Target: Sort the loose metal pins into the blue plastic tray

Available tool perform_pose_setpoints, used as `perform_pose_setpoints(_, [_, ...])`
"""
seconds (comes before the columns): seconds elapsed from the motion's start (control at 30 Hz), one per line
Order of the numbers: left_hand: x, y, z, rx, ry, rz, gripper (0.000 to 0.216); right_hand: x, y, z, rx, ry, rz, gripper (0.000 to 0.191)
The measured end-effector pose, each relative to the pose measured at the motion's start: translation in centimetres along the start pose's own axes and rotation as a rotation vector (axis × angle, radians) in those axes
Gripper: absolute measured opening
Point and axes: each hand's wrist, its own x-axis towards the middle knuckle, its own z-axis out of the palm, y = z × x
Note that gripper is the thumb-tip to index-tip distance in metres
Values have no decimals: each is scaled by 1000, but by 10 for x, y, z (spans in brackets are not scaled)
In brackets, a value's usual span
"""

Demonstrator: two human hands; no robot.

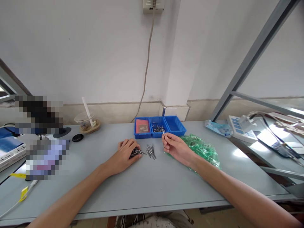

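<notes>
My left hand (127, 153) rests on the grey table (152, 186), its fingers curled over a bunch of small dark metal pins (136, 153). A loose cluster of the same pins (151, 151) lies just to its right. My right hand (173, 146) hovers beside that cluster, pinching one thin pin (163, 135) between thumb and fingertips, close to the middle blue bin (158, 128), which holds several more pins. The left blue bin (142, 128) contains a reddish pad; the right blue bin (175, 125) looks bare.
Crumpled green plastic bags (201, 148) lie under and right of my right wrist. A plastic cup with a straw (85, 121) and a black puck (77, 137) sit at back left. A power strip and cables (242, 128) occupy the right bench under a slanted metal frame (247, 63).
</notes>
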Motion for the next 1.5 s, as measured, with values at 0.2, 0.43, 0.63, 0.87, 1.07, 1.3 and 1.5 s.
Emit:
perform_pose_setpoints(0.2, [0, 0, 0, 5, 3, 5, 25, 0, 2, -1, -82, 34, -20, 30])
perform_pose_setpoints(0.43, [0, -1, 0, -2, -1, 7, 27, 7, 5, -8, -188, 193, -89, 45])
perform_pose_setpoints(0.63, [1, 0, 0, 2, -4, 17, 24, 16, 4, -16, -234, 267, -114, 46])
perform_pose_setpoints(0.87, [2, -1, 0, 9, 0, 21, 22, 17, 3, -12, -313, 260, -152, 39])
perform_pose_setpoints(1.07, [2, -1, 1, 16, -8, 39, 17, 11, 12, -7, -966, -2, -333, 23])
perform_pose_setpoints(1.3, [2, 2, -2, 21, -28, 68, 15, 7, 22, -9, -1244, -166, -414, 24])
perform_pose_setpoints(1.5, [2, 3, -3, 6, -42, 98, 15, 7, 21, -9, -1278, -136, -386, 11])
